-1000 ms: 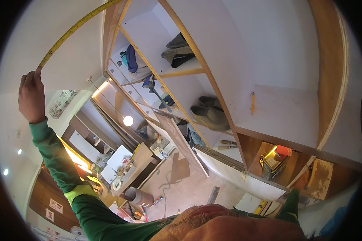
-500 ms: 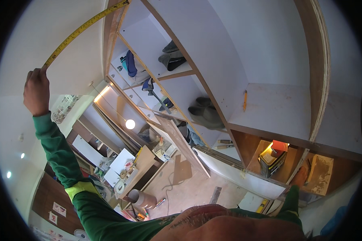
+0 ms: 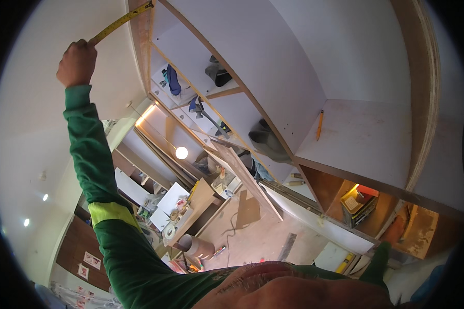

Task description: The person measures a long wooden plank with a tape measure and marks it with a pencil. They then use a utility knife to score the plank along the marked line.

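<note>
The right hand (image 3: 397, 229) is barely visible at a low shelf opening, its grip unreadable. The yellow tape measure (image 3: 121, 21) runs off the picture's rim.

The left hand (image 3: 77, 62) has shifted nearer the upper shelf frame (image 3: 142, 46), and less of the yellow measuring tape (image 3: 121, 21) now spans between that hand and the frame corner. The green sleeve (image 3: 90, 149) below the hand stands more upright than before.

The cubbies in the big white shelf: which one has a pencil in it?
The wide cubby nearest the camera, on the right. An orange pencil lies near its back corner and nothing else shows on its floor. The cubbies further along hold dark bundles and tools.
</note>
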A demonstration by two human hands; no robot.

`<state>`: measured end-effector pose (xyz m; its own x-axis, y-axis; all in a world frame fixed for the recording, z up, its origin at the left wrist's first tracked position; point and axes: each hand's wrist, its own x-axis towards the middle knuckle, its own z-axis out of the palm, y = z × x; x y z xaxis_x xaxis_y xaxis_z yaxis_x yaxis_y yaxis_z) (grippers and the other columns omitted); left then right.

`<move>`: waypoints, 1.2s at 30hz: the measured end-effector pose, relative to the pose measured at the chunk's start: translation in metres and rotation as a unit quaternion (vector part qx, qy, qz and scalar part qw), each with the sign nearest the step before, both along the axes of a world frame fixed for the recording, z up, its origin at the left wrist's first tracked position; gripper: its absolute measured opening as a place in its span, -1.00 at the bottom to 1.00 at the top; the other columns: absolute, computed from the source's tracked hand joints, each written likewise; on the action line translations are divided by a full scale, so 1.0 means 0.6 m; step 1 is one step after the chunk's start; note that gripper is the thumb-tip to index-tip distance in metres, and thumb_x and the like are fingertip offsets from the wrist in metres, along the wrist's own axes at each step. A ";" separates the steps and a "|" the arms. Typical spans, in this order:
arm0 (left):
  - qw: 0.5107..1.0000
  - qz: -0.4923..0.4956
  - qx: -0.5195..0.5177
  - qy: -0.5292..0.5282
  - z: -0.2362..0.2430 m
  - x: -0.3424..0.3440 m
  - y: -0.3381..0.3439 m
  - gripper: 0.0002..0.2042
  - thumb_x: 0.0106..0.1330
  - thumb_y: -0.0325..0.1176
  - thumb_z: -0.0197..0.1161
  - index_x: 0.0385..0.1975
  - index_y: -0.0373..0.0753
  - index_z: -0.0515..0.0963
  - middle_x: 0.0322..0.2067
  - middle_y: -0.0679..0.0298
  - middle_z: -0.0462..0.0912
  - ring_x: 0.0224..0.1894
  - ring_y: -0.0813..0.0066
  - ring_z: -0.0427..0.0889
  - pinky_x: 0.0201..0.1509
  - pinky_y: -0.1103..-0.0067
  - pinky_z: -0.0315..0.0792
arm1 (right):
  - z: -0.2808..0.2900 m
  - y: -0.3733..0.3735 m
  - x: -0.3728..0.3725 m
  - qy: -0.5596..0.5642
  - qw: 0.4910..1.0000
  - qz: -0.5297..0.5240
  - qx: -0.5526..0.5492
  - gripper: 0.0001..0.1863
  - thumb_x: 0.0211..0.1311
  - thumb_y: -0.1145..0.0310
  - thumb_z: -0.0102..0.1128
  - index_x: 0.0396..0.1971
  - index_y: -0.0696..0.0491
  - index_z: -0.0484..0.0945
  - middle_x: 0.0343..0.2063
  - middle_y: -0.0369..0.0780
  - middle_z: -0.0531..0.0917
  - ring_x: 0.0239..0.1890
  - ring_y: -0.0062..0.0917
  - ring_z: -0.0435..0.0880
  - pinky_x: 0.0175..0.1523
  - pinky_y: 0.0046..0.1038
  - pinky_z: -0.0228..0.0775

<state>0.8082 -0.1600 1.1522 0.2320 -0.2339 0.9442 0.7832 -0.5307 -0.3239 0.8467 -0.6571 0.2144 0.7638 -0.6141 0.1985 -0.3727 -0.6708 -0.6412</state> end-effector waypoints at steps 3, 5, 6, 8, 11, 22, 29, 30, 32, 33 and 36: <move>1.000 0.001 -0.011 0.011 0.002 0.051 -0.020 -0.60 0.46 0.10 0.03 -0.11 0.00 0.70 -0.06 0.16 0.76 -0.03 -0.14 0.71 0.04 0.07 0.60 | 0.002 0.001 0.000 0.000 1.000 -0.003 -0.020 -0.78 0.26 0.47 0.18 -0.12 0.13 0.47 -0.14 -0.02 0.55 0.01 -0.01 0.54 0.08 -0.06 0.35; 0.999 -0.007 -0.033 0.018 0.002 0.081 -0.032 -0.59 0.46 0.11 0.01 -0.09 0.01 0.70 -0.06 0.17 0.76 0.01 -0.14 0.70 0.07 0.07 0.57 | 0.007 0.001 -0.003 0.004 1.000 0.000 -0.024 -0.78 0.27 0.49 0.16 -0.10 0.13 0.47 -0.13 -0.02 0.56 0.01 -0.01 0.54 0.08 -0.07 0.36; 0.999 -0.016 -0.031 0.022 0.004 0.097 -0.031 -0.59 0.46 0.11 0.01 -0.09 0.01 0.70 -0.05 0.17 0.76 0.01 -0.13 0.70 0.08 0.08 0.57 | 0.014 0.001 -0.003 0.006 1.000 0.003 -0.017 -0.79 0.27 0.50 0.14 -0.10 0.13 0.48 -0.13 -0.01 0.57 0.00 -0.01 0.54 0.08 -0.07 0.36; 0.999 -0.021 -0.039 0.032 0.011 0.118 -0.035 -0.57 0.47 0.12 -0.02 -0.07 0.00 0.70 -0.02 0.17 0.75 0.03 -0.12 0.69 0.10 0.09 0.57 | -0.003 -0.001 0.001 -0.011 1.000 -0.011 0.011 -0.79 0.29 0.51 0.11 -0.09 0.14 0.48 -0.12 0.00 0.58 0.00 -0.01 0.55 0.08 -0.06 0.36; 0.997 -0.023 -0.058 0.043 0.005 0.146 -0.056 -0.55 0.48 0.13 -0.05 -0.06 -0.01 0.69 0.01 0.16 0.73 0.05 -0.11 0.68 0.11 0.10 0.56 | 0.008 -0.003 -0.004 -0.034 0.999 -0.012 0.034 -0.81 0.30 0.52 0.08 -0.11 0.15 0.50 -0.12 0.00 0.60 0.01 -0.01 0.55 0.08 -0.06 0.37; 0.997 -0.054 -0.052 0.030 0.015 0.184 -0.053 -0.54 0.43 0.20 0.03 -0.11 0.04 0.74 -0.04 0.19 0.77 0.02 -0.07 0.70 0.05 0.13 0.56 | 0.002 -0.002 0.000 -0.016 0.998 0.013 -0.058 -0.77 0.25 0.52 0.15 -0.09 0.13 0.49 -0.08 -0.02 0.60 0.06 -0.05 0.54 0.14 -0.08 0.36; 0.998 -0.052 -0.013 0.042 0.015 0.191 -0.033 -0.45 0.48 0.27 -0.05 -0.16 -0.05 0.72 -0.13 0.12 0.77 -0.06 -0.12 0.72 -0.02 0.12 0.61 | -0.021 -0.014 -0.001 0.009 0.998 0.025 -0.062 -0.74 0.33 0.45 0.05 -0.01 0.12 0.49 0.00 -0.02 0.57 0.15 -0.06 0.50 0.21 -0.11 0.35; 0.998 -0.046 -0.010 0.046 0.016 0.191 -0.024 -0.45 0.47 0.28 -0.05 -0.16 -0.04 0.71 -0.13 0.12 0.77 -0.06 -0.12 0.72 -0.02 0.12 0.61 | -0.034 -0.020 0.000 0.009 0.997 0.036 -0.074 -0.70 0.35 0.45 0.03 0.05 0.13 0.49 0.04 -0.02 0.58 0.18 -0.06 0.50 0.23 -0.11 0.35; 0.998 -0.030 0.007 0.051 0.045 0.181 -0.051 -0.44 0.46 0.30 -0.05 -0.14 -0.03 0.71 -0.11 0.11 0.77 -0.04 -0.12 0.71 0.01 0.11 0.60 | -0.067 -0.014 0.008 0.003 0.995 0.053 -0.086 -0.60 0.36 0.41 0.02 0.17 0.13 0.46 0.13 -0.03 0.56 0.24 -0.05 0.47 0.29 -0.12 0.33; 0.998 -0.032 0.005 0.053 0.049 0.186 -0.052 -0.43 0.45 0.32 -0.05 -0.12 -0.02 0.71 -0.09 0.10 0.76 -0.01 -0.12 0.70 0.04 0.11 0.59 | -0.086 -0.017 0.008 -0.001 0.994 0.046 -0.102 -0.54 0.36 0.38 0.04 0.25 0.12 0.43 0.19 -0.04 0.55 0.27 -0.05 0.45 0.33 -0.12 0.30; 0.999 -0.031 -0.021 0.033 0.031 0.188 -0.061 -0.42 0.43 0.35 -0.06 -0.02 0.02 0.68 0.05 0.07 0.71 0.12 -0.14 0.63 0.20 0.08 0.52 | -0.131 -0.042 0.005 0.029 0.997 0.036 -0.059 -0.45 0.39 0.27 0.08 0.34 0.14 0.40 0.28 -0.01 0.50 0.33 -0.05 0.42 0.40 -0.15 0.25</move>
<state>0.9211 -0.1968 1.1709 0.2799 -0.2107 0.9366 0.7263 -0.5915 -0.3501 0.8494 -0.6823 0.1355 0.8172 -0.5323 0.2211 -0.3548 -0.7668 -0.5349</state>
